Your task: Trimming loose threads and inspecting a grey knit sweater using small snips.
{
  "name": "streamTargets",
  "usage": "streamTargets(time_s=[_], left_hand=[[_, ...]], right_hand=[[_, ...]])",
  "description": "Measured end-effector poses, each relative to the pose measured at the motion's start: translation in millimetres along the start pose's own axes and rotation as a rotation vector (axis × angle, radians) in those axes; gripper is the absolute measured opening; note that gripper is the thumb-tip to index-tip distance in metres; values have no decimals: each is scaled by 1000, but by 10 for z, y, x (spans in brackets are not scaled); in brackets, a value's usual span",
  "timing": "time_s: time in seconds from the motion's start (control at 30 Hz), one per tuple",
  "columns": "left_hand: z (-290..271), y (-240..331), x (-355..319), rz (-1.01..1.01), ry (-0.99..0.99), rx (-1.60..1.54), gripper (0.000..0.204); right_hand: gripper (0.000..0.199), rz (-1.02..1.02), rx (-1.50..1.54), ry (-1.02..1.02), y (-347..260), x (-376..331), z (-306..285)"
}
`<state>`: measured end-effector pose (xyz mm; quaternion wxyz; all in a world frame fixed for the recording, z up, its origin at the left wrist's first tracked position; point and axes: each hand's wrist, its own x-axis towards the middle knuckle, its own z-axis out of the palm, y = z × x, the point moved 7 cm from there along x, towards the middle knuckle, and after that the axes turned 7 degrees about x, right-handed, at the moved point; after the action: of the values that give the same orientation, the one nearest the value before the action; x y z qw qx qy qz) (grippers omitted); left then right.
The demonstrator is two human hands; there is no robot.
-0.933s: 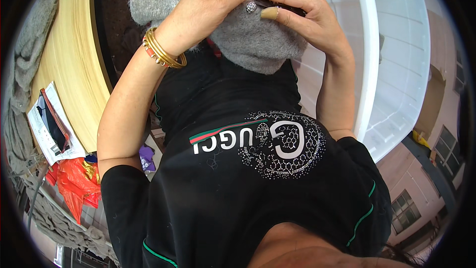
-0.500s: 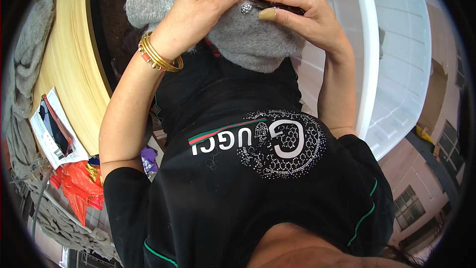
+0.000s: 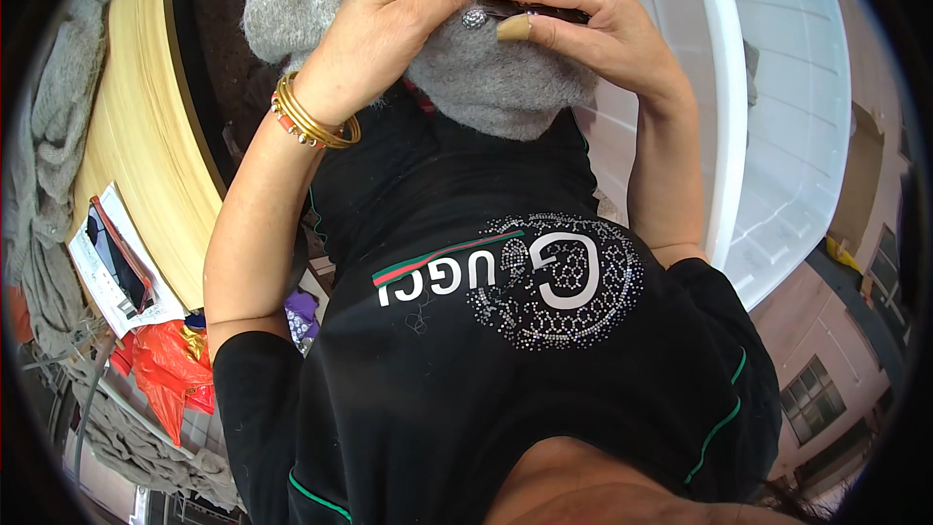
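Note:
A grey knitted cloth (image 3: 505,87) lies over my lap against my black shirt. My left hand (image 3: 408,19), with gold bangles (image 3: 311,117) at the wrist, pinches the cloth beside a small shiny stud (image 3: 474,17). My right hand (image 3: 603,29) meets it fingertip to fingertip and grips a thin dark piece (image 3: 549,10) lying along the cloth just right of the stud. What the dark piece is cannot be made out.
A yellow wooden tabletop (image 3: 136,165) runs along the left, with a printed booklet (image 3: 117,262) and a red plastic bag (image 3: 160,369) below it. More grey cloth (image 3: 44,136) hangs at the far left. A white ribbed plastic panel (image 3: 777,136) stands on the right.
Both hands stay pinched together at the stud. They and the cloth have shifted slightly upward in the picture.

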<state>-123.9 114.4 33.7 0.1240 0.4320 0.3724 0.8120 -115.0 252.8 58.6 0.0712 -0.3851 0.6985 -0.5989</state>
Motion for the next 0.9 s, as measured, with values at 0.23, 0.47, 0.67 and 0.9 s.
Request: streamTargets(time_s=[0.23,0.47,0.67,0.9], left_hand=[[-60,10,-143,-741,358,210,10],[-245,160,-112,-625,374,634,11],[-535,437,5,-628,392,1383,32],[-914,-47,195,-721,41,1885,87]], right_hand=[[30,-307,-92,-4,-71,-74,-5],[34,194,-112,6,15,-203,-115],[59,621,135,522,356,-656,-478],[38,786,-146,646,984,-1219,-524]])
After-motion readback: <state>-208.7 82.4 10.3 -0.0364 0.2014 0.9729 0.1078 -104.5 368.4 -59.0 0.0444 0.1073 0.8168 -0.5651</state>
